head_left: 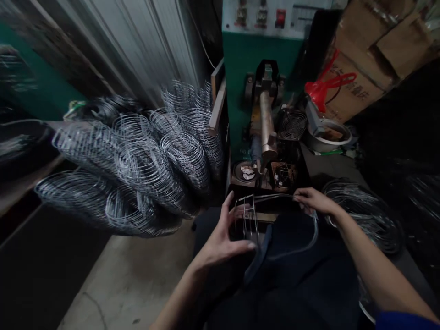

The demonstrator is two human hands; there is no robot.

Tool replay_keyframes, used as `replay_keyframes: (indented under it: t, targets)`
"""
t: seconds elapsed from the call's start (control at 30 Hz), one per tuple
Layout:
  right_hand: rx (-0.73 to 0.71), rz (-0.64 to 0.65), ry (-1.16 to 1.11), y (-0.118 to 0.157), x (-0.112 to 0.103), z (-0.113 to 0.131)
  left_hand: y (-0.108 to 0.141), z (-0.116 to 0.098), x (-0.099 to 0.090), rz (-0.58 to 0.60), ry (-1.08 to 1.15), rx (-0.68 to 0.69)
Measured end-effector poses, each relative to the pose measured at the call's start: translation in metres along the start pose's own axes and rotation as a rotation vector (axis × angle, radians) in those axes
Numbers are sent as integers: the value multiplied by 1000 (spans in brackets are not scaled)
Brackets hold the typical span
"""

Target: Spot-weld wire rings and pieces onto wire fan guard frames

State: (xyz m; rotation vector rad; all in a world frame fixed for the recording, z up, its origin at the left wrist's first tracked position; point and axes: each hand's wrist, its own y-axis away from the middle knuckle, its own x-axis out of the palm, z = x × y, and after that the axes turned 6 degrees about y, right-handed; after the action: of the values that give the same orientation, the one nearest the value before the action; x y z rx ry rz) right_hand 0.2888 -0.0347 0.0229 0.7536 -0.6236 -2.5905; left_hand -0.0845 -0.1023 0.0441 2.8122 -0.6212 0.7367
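Dark clothing (305,284) is seen nearest; before the machine (268,50), a wire frame (255,215) is held between the left hand's (222,238) spread thumb and fingers, a wire loop (315,229) pinched by the right hand (314,200). The frame looks formed; joining the loop is perhaps left.

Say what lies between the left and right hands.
In the head view: the frame by the left hand, then wire running to the right hand.

Two hands (223,238) (313,200), one wire frame (255,215), one red bag (318,94), one bowl (326,146), one fan (292,123)
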Motion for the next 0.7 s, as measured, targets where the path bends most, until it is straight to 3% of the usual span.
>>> replay_keyframes:
  t: [0.07, 0.1, 0.23, 0.27, 0.33, 0.43, 0.5, 0.6, 0.7]
  targets:
    - [88, 162, -13, -5, 9, -11, 6, 3, -12, 79, 37, -54]
    - [117, 242, -43, -8, 16, -18, 7, 10, -17, 49, 85, -94]
    - [199, 442, -148, -21, 48, -56, 20, 57, -26, -332, 145, -238]
    - [221, 455, -134, -23, 54, -65, 27, 69, -26, -385, 133, -245]
    - [257, 457, -57, -27, 61, -78, 44, 90, -23, -384, 127, -237]
    - [255, 419, 36, -28, 57, -82, 63, 107, -11, -322, 130, -270]
    - [111, 323, 96, -26, 49, -75, 63, 109, -1, -336, 105, -281]
    - [-137, 120, 121, -19, 35, -53, 40, 96, 10, -424, 89, -197]
    - [-210, -42, -14, -8, 19, -23, 2, 73, 13, -515, 107, -78]
